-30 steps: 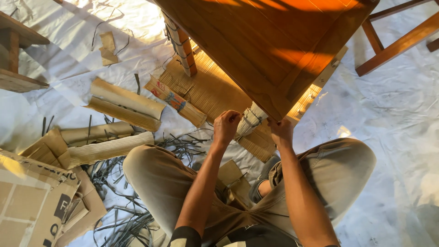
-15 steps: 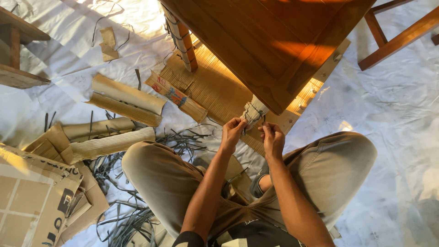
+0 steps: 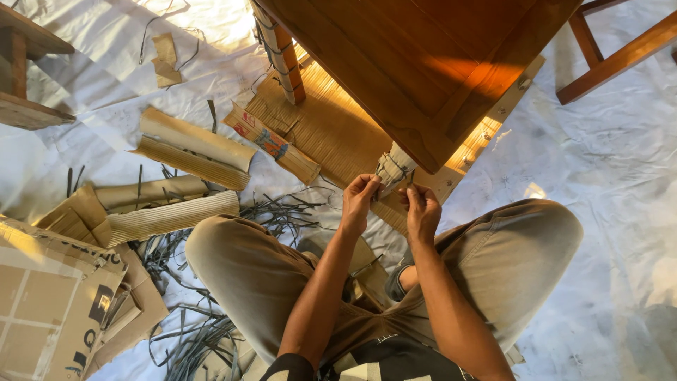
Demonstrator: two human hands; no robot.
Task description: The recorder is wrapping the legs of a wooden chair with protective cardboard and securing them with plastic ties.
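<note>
Both hands pinching dark strap at a cardboard-wrapped table leg

Fingers of the left hand (image 3: pixel 361 192) and right hand (image 3: pixel 422 204) are pinched on a thin dark strap (image 3: pixel 402 171) binding corrugated cardboard wrap (image 3: pixel 392 169) around the near leg of the wooden table (image 3: pixel 423 63). The strap looks light, narrow and springy, likely slippery; best gripped near its ends. Cardboard rolls (image 3: pixel 194 148) and strap offcuts (image 3: pixel 282 212) lie on the white floor sheet (image 3: pixel 606 155).

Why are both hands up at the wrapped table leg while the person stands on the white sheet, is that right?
Not quite. The head view shows the person sitting, knees bent out to the sides, on the white sheet. Both the left hand and the right hand are indeed at the wrapped table leg.
</note>
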